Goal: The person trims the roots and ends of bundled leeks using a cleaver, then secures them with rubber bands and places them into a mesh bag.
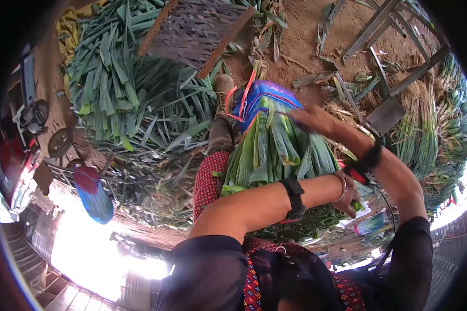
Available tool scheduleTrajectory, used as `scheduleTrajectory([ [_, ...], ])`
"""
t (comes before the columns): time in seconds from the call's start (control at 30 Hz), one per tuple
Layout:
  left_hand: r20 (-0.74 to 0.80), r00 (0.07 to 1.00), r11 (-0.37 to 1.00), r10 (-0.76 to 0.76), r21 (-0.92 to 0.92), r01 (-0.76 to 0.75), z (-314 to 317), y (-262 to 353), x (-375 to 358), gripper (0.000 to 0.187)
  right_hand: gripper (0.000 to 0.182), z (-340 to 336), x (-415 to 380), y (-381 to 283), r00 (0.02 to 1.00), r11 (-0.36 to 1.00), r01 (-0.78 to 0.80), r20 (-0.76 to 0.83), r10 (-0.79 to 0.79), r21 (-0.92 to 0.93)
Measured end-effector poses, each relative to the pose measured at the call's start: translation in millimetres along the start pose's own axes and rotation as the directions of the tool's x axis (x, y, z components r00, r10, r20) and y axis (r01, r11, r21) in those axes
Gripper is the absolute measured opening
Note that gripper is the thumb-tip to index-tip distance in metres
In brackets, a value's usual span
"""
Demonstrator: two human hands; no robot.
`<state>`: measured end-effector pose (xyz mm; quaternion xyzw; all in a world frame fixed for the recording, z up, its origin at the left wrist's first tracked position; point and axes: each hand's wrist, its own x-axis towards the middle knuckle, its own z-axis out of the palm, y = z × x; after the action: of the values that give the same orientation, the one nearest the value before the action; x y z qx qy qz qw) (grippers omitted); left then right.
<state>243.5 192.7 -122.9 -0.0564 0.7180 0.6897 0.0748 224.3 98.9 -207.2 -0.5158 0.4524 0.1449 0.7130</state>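
Observation:
A thick bundle of leeks lies in front of me, its cut green leaf ends towards my body. A blue cloth with red lines is wrapped round its far part, and a coral-coloured strap sticks up beside it. My left arm reaches across the near end of the leaves. At the right side of the bundle, my left hand is curled over leaf ends, with green tips showing at its fingers. Farther up, my right hand is at the right edge of the blue cloth, its fingers smeared by motion.
A big heap of leeks lies at the left, below a woven-seat stool. More leeks are stacked at the right by a metal frame. Loose leaves litter the dirt floor. A blue bundle is at far left.

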Motion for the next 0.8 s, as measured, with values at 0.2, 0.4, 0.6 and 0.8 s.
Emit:
scheduleTrajectory([
  [0.2,-0.03,0.999,0.989,-0.009,-0.148,0.004,-13.4,-0.1,-17.3,0.058,0.06,43.7,64.5,-82.6,0.948,0.893,0.124,0.316,0.022,-0.434],
  [0.4,0.006,0.997,0.994,0.079,-0.081,-0.078,-19.6,38.2,-30.8,0.041,0.044,28.1,-5.4,-53.1,0.976,0.903,0.218,0.086,-0.201,-0.369],
  [0.6,-0.843,0.532,0.99,0.076,0.001,-0.139,-86.3,-11.3,-244.1,0.022,0.047,13.0,-10.5,-63.6,0.991,0.924,0.132,0.077,-0.112,-0.36],
  [0.8,-0.666,0.477,0.804,-0.574,-0.349,0.48,33.7,-231.1,-273.0,0.022,0.035,-3.8,4.8,-66.6,0.971,0.973,-0.056,0.214,0.105,-0.223],
])
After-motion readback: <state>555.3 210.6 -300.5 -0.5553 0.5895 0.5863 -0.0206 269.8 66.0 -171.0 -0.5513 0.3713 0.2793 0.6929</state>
